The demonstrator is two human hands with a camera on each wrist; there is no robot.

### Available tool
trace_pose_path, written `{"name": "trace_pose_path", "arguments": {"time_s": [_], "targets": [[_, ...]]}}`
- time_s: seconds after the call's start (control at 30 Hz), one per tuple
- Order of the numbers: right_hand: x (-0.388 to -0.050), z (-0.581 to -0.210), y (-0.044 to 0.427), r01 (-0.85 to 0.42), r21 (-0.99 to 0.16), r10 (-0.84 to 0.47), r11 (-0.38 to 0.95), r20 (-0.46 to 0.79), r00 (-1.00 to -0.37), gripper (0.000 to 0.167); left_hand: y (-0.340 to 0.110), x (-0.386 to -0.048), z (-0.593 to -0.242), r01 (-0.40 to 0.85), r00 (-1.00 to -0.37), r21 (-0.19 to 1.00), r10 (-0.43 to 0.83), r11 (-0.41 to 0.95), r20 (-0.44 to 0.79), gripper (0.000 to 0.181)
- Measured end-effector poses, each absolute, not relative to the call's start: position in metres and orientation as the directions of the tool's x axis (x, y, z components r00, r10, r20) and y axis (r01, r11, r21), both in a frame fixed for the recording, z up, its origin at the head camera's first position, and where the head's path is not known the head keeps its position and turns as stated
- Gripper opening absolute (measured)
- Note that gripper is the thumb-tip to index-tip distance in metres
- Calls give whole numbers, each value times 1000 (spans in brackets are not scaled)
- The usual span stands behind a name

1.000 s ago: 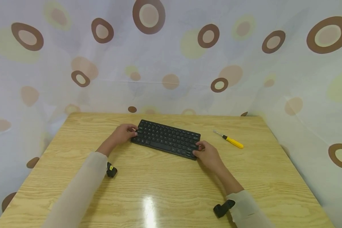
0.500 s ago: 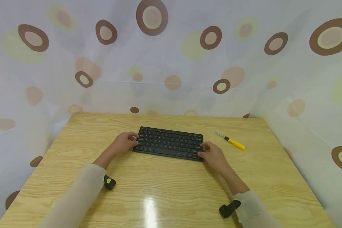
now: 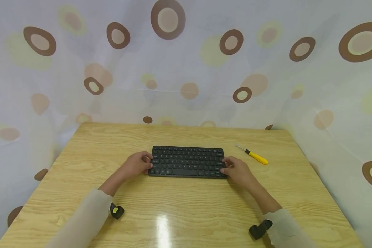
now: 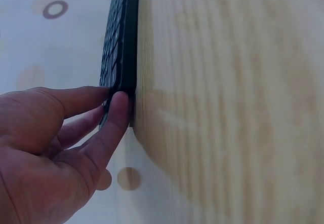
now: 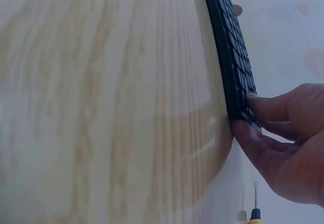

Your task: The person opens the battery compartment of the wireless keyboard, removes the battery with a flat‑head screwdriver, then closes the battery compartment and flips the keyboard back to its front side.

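A black compact keyboard (image 3: pixel 187 162) lies flat at the middle of the wooden table, its long sides nearly level in the head view. My left hand (image 3: pixel 137 164) pinches its left end, with thumb and fingertips on either face; the left wrist view shows the fingers (image 4: pixel 83 100) at the keyboard corner (image 4: pixel 121 41). At the opposite end my right hand (image 3: pixel 238 171) pinches the right edge in the same way. In the right wrist view the right hand (image 5: pixel 298 133) has its thumb under the keyboard corner (image 5: pixel 233 77). Whether the keyboard's underside touches the table cannot be told.
A screwdriver (image 3: pixel 256 157) with a yellow handle lies to the right, beyond my right hand. The wooden table (image 3: pixel 186 213) reaches back to a patterned cloth (image 3: pixel 179 69) hanging behind it. Small black cameras (image 3: pixel 260 230) sit on both wrists.
The keyboard has come nearer to me and slightly right, turning from a slant to nearly straight. Both hands moved with it, keeping hold of its ends. The screwdriver stayed put.
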State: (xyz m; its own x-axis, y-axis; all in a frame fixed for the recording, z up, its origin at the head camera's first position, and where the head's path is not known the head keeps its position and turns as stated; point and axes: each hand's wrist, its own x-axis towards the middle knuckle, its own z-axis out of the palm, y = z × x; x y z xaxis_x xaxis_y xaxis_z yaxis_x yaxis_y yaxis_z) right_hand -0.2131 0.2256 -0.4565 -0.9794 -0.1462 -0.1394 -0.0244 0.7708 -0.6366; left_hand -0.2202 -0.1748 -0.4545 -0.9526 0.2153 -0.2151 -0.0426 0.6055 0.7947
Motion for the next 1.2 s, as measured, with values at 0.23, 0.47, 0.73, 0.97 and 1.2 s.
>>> {"name": "trace_pose_path", "arguments": {"time_s": [0.23, 0.47, 0.73, 0.97, 1.2], "targets": [[-208, -457, 230, -31, -623, -156, 782, -147, -977, 40, -172, -209, -459, -36, -956, 807, 214, 590, -200, 27], [-201, -457, 233, -28, -603, -153, 798, -158, -975, 40, -171, -198, -459, -44, -952, 822, 225, 567, -206, 27], [-191, -455, 235, -19, -605, -149, 796, -165, -975, 39, -168, -186, -459, -74, -949, 835, 219, 546, -227, 26], [-185, -453, 237, -24, -638, -157, 770, -153, -976, 39, -171, -186, -459, -69, -942, 846, 245, 528, -229, 24], [-178, -458, 241, 28, -666, -120, 746, -175, -977, 41, -180, -202, -462, -64, -946, 868, 248, 493, -210, 21]]}}
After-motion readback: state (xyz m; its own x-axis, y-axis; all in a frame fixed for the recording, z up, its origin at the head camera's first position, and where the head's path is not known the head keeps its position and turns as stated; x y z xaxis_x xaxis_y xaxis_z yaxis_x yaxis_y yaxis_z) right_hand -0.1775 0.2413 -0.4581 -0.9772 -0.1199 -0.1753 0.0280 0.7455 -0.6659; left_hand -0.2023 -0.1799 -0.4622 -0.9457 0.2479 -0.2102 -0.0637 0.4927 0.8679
